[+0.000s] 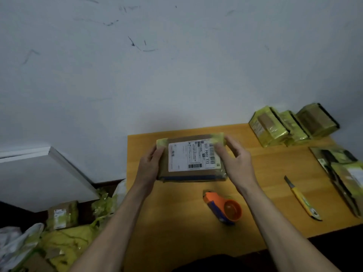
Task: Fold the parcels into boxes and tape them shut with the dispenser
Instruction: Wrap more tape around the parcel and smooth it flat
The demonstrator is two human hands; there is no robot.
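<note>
A brown cardboard parcel [191, 158] with a white shipping label and yellow-green tape at its ends is held just above the middle of the wooden table [176, 218]. My left hand [148, 163] grips its left end, fingers wrapped round the edge. My right hand [234, 159] holds the right end, thumb over the top near the barcode. An orange and blue tape dispenser [224, 208] lies on the table nearer to me, just right of centre, untouched.
A yellow utility knife [302, 199] lies on the right of the table. Taped boxes [290, 124] stand at the far right corner, flat parcels [345, 173] along the right edge. More parcels and yellow wrapping [64, 232] are piled on the floor at left.
</note>
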